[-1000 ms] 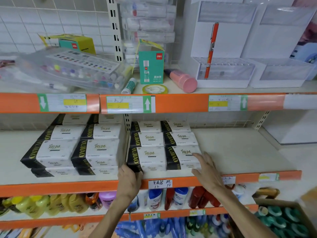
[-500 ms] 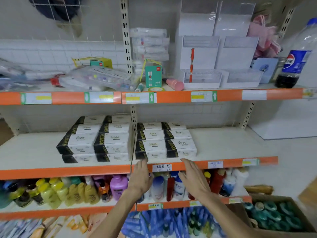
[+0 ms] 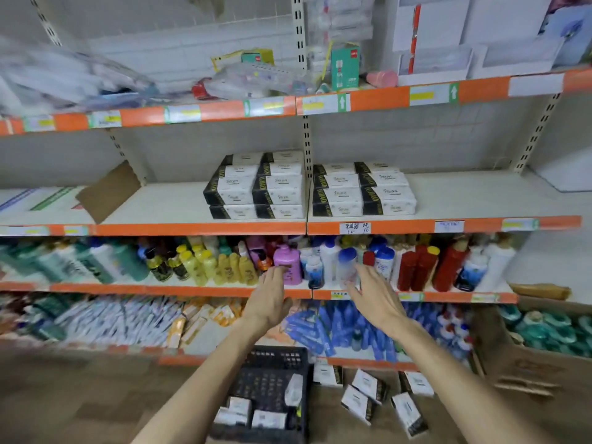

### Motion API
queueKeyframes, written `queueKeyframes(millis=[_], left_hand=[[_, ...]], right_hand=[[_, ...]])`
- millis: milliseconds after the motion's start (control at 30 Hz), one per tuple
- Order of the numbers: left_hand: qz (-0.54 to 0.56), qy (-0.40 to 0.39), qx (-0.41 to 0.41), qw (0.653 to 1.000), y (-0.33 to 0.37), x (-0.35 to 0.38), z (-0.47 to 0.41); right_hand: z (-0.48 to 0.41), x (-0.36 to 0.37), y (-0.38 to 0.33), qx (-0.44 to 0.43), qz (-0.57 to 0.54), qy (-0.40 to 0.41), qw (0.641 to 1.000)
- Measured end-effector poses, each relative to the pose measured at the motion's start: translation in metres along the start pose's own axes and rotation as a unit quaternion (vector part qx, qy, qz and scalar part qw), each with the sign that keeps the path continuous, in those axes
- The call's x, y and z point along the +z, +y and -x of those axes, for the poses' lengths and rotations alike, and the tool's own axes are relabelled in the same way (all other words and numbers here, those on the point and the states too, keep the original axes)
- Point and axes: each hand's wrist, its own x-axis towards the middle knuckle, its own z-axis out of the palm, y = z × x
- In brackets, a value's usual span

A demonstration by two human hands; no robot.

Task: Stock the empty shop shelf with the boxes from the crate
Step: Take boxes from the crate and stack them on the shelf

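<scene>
Plainly, the left hand [image 3: 270, 299] and right hand [image 3: 376, 299] hang empty, fingers spread. Boxes [image 3: 278, 190] stand stacked by the front edge of the shelf [image 3: 160, 203]. The crate [image 3: 272, 357] sits below.

Both hands raised in front, empty, palms facing each other.

Left hand [image 3: 271, 296] open, fingers straight and together, tips pointing to about 12 o'clock, thumb side up. Right hand [image 3: 378, 298] open, fingers slightly spread, tips to about 11 o'clock, back of hand showing. Left forearm [image 3: 205, 379] comes in from 7 o'clock, right forearm [image 3: 455, 373] from 5 o'clock, both bare and converging upward. Hands apart, not touching each other.
</scene>
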Motion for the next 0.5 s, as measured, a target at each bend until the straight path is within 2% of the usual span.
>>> queueKeyframes(millis=[267,500], left_hand=[[0.045,-0.034,-0.083,0.995,-0.064,-0.005,0.054],[0.062,-0.12,-0.152,0.979,-0.177,0.006,0.096]], right_hand=[[0.011,0.049,-0.042,0.02,0.017,-0.069,0.997],[-0.003,0.153,-0.093,0.065,0.039,-0.165,0.983]])
